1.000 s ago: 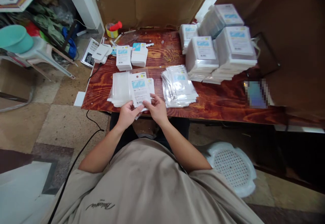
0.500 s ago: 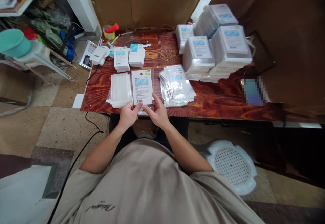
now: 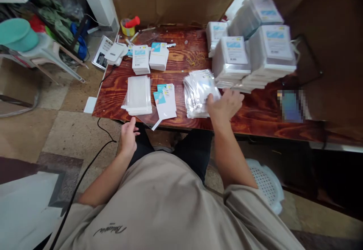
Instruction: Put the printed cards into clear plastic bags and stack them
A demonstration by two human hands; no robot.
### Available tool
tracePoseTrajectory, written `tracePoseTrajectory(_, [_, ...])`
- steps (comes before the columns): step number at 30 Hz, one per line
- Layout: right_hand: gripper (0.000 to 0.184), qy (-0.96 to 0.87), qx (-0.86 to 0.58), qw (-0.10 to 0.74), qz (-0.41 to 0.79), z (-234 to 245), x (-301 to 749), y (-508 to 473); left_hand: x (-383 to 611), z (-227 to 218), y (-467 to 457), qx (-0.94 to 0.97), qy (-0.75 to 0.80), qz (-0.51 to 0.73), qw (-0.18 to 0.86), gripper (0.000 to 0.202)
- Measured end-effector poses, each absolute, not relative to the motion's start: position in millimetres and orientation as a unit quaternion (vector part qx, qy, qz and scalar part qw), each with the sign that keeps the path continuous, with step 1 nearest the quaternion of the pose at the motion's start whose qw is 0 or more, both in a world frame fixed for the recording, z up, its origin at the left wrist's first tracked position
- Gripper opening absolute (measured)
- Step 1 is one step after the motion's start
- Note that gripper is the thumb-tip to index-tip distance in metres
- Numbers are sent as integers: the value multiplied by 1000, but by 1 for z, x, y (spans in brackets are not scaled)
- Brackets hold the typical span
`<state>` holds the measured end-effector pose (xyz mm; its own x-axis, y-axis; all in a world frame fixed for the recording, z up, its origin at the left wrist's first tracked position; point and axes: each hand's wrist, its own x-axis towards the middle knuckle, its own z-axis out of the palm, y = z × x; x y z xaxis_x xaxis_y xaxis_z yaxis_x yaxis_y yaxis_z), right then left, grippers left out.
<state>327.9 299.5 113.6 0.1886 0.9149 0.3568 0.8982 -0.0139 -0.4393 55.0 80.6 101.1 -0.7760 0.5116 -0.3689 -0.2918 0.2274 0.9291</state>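
Observation:
My right hand (image 3: 225, 104) is over the right edge of a pile of clear bags with cards in them (image 3: 198, 91), thumb and fingers apart, seeming to touch the top bag. Low at the table's front edge, my left hand (image 3: 129, 134) holds nothing, its fingers loosely apart. Between the hands lie a few loose white-and-blue cards (image 3: 167, 108). A clear bag with a white strip (image 3: 156, 124) sticks out past the edge beside them. Left of the cards is a stack of clear bags (image 3: 138, 95).
Tall stacks of bagged cards (image 3: 231, 57) stand at the back right. Behind the bags sit two card stacks (image 3: 141, 59), a white device (image 3: 115, 53) and a tape roll with a red piece (image 3: 128, 27). A blurred-out object (image 3: 292, 106) lies at the right.
The bagged card that both hands held has left them. My right hand has moved right onto the pile, my left hand left and back. Loose cards now show where the hands were.

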Motion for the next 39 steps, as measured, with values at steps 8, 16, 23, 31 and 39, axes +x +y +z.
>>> tracePoseTrajectory(8, [58,-936,-246,168,189,120,254,233,61,108,86,126,653,533,524,44])
tracePoseTrajectory(16, [61,-960,-221,78,154,119,255,242,69,110,92,136,685,493,518,65])
tracePoseTrajectory(23, [31,-978,-176,35,111,131,257,232,65,122,102,137,614,541,558,51])
tracePoseTrajectory(31, [17,-978,-166,-51,114,151,256,237,48,138,133,162,607,584,514,18])
tracePoseTrajectory(39, [25,-904,-370,160,142,148,282,239,45,136,159,68,572,670,468,18])
